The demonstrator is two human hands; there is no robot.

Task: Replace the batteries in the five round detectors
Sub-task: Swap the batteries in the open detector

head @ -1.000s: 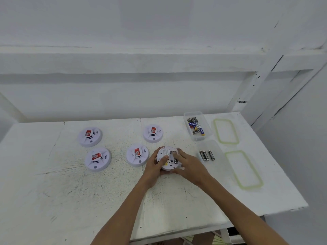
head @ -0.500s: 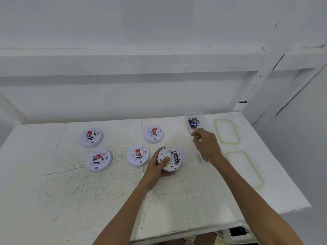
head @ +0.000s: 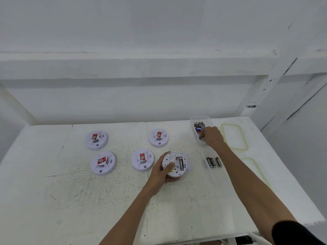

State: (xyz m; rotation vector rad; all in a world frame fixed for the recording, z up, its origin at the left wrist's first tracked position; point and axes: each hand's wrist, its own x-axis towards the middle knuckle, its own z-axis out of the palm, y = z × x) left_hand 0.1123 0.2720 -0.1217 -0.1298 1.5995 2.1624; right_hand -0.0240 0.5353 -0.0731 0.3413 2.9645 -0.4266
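My left hand (head: 161,171) grips an upturned round white detector (head: 175,164) with its back open; one black battery (head: 181,162) lies in the compartment. Its loose cover (head: 189,169) lies under its right side. My right hand (head: 212,136) is over the clear battery box (head: 200,121) at the back right, fingers closed on a battery (head: 202,136). Several other white detectors with red labels sit face up: two at the left (head: 96,140) (head: 103,162), one in the middle (head: 142,159), one behind (head: 158,137).
Three black batteries (head: 213,161) lie in a shallow clear box right of the held detector. Two clear lids with green seals (head: 234,137) (head: 254,169) lie near the white table's (head: 53,200) right edge. A white wall stands behind.
My right hand left the detector and moved back right to the battery box, where it closed on a battery. My left hand stayed on the detector.
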